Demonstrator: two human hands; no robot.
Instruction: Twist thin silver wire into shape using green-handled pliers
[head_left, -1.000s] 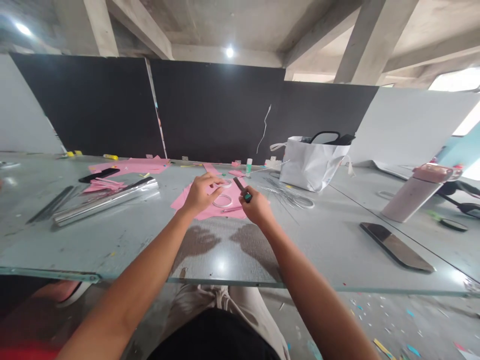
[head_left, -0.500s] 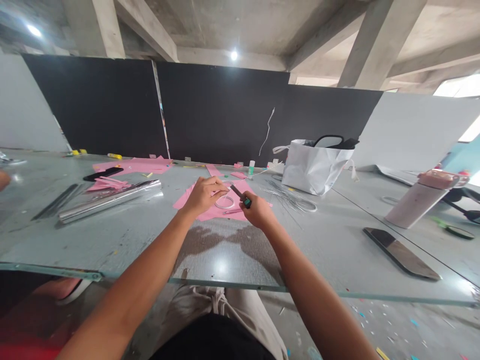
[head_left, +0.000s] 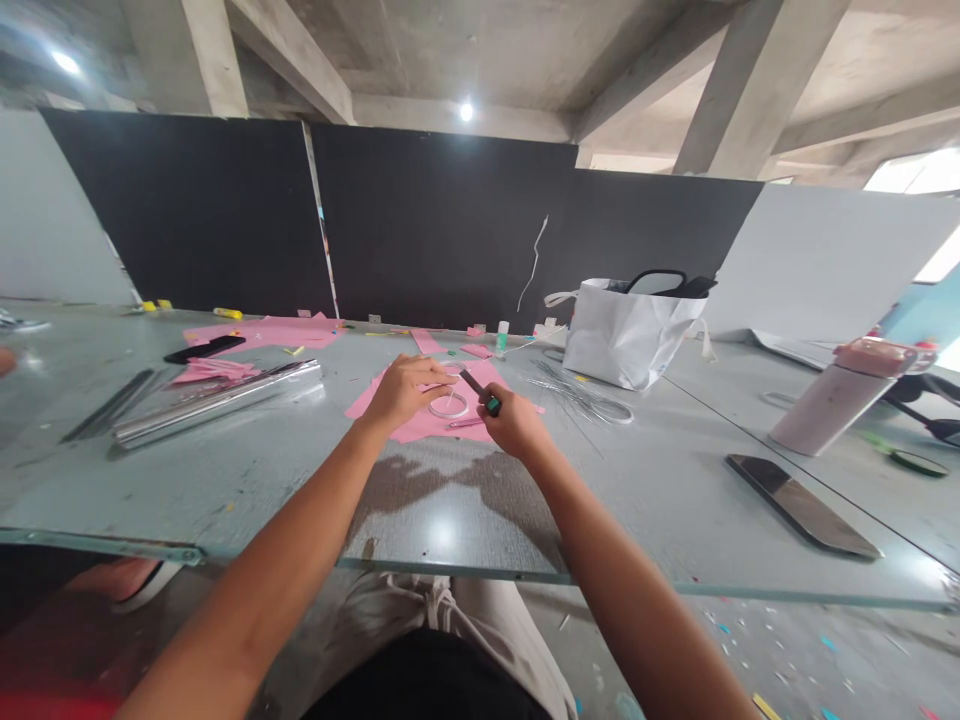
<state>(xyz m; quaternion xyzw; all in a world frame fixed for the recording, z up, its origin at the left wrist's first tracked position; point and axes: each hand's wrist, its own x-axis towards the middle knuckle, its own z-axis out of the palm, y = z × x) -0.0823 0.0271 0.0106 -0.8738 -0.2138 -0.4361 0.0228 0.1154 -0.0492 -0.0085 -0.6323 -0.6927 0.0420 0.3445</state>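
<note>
Over pink paper (head_left: 409, 428) in the middle of the table, my left hand (head_left: 409, 390) has its thumb and fingers curled together at a thin silvery wire loop (head_left: 450, 413). The exact grip at the fingertips is too small to see well. My right hand (head_left: 514, 420) is closed around a dark, narrow, flat tool with a green part (head_left: 475, 385); its kind is unclear. The tool's tip points up and left, close to my left fingertips. A pink slim item (head_left: 466, 423) lies on the paper below the tool.
Loose silvery wires (head_left: 581, 393) lie right of the paper, before a white bag (head_left: 634, 335). Further right are a phone (head_left: 799, 505) and a pink bottle (head_left: 840, 395). A silver foil roll (head_left: 217, 405) and another phone (head_left: 205, 349) lie left. A glue stick (head_left: 502, 338) stands behind.
My left fingers have shifted slightly, with the fingertips a little lifted from the thumb. The right hand keeps the tool in nearly the same place.
</note>
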